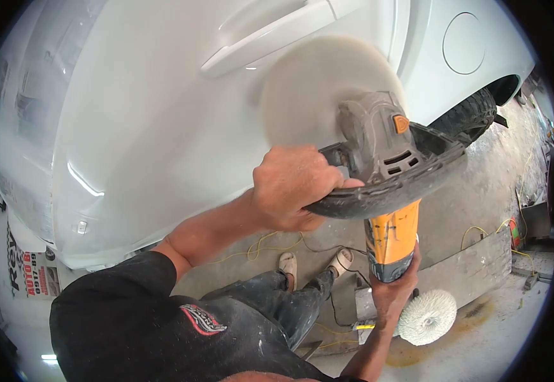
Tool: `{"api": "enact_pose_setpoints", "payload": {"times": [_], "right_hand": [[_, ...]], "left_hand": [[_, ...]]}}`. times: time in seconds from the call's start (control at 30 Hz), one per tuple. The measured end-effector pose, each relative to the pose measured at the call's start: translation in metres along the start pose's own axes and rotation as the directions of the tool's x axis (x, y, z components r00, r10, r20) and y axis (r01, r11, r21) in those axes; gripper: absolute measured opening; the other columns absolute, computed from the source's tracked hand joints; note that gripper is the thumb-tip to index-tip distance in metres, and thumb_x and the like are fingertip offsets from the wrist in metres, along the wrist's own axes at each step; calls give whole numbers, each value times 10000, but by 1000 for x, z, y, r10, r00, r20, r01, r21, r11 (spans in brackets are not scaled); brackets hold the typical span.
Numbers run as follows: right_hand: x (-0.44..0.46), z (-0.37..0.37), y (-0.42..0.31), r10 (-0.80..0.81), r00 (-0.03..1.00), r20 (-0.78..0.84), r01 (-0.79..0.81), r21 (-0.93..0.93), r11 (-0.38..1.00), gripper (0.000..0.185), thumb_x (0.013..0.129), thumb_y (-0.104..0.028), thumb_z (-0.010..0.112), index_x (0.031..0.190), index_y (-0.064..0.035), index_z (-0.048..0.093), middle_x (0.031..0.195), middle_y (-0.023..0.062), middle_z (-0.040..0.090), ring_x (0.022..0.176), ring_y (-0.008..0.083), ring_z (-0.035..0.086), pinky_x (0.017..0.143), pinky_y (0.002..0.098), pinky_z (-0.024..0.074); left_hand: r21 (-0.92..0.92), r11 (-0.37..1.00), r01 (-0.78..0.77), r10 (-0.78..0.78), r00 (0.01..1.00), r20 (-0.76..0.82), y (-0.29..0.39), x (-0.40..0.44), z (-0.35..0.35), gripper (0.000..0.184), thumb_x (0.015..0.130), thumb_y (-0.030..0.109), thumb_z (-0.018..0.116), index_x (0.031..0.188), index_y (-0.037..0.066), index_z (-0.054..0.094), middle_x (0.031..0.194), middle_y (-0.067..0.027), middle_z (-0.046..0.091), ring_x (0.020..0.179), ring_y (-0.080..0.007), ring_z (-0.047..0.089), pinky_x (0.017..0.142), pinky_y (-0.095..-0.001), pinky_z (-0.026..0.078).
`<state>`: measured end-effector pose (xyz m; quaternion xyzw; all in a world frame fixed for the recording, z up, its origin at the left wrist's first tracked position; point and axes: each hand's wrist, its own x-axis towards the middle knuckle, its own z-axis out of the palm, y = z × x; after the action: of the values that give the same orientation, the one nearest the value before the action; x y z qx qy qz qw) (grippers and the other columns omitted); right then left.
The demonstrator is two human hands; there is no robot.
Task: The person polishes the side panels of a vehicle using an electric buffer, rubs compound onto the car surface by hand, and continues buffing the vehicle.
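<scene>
An orange and grey power polisher (391,232) is held up against the white car door (156,127). Its round pad (315,86) is blurred by motion and lies just below and right of the door handle (270,35). My left hand (296,188) is wrapped round the black curved handle (391,188) at the polisher's head. Lower down, my right hand (397,286) grips the orange and dark body near its end; some of its fingers are hidden behind the tool.
A fluffy white pad (428,317) rests beside a grey board (474,267) at the lower right. Yellow and black cords (258,245) run over the floor near my feet. The car's rear tyre (465,118) is at the right; a printed banner (35,274) is at the left.
</scene>
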<state>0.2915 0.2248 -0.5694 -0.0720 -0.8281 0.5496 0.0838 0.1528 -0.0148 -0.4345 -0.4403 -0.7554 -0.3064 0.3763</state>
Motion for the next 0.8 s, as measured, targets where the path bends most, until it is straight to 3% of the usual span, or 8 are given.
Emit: {"api": "enact_pose_setpoints", "payload": {"times": [0.3,0.47,0.53,0.7,0.8], "right_hand": [[42,-20,-4,14,996,-87,-12,26,1000,914,686,-12,794,1513,-44,406,1224,209,708,1138,292,696,1013,377,502],[34,-11,7,66,996,-58,-66,3,998,925,668,-33,800,1507,-35,409,1269,231,673,1169,326,664,1046,395,475],[19,4,14,42,998,-52,-42,4,999,895,663,-87,840,1459,-14,436,1249,199,644,1143,297,625,1045,395,459],[-38,48,-2,113,993,30,-116,117,986,889,656,-143,878,1421,2,448,1262,195,602,1159,282,585,1063,403,434],[-83,84,-20,139,989,58,-146,147,978,895,666,-132,890,1423,4,434,1280,194,589,1175,282,575,1068,405,429]], "left_hand": [[-109,988,-111,99,989,-106,-21,48,33,241,720,73,875,765,53,639,571,-42,496,452,-196,469,449,-321,362],[-171,980,-104,100,994,-34,-24,41,30,251,730,78,860,755,66,610,600,-37,503,478,-198,510,455,-342,381],[-161,986,-44,41,999,-25,-16,26,24,252,742,83,850,762,72,599,614,-32,508,496,-196,535,457,-351,389],[-74,997,19,-13,996,90,13,-14,-38,242,768,102,827,772,86,585,611,-10,493,505,-193,545,450,-346,383],[-85,996,17,-12,998,68,28,-35,-88,225,774,95,812,773,83,588,609,-2,485,491,-178,525,447,-338,373]]}}
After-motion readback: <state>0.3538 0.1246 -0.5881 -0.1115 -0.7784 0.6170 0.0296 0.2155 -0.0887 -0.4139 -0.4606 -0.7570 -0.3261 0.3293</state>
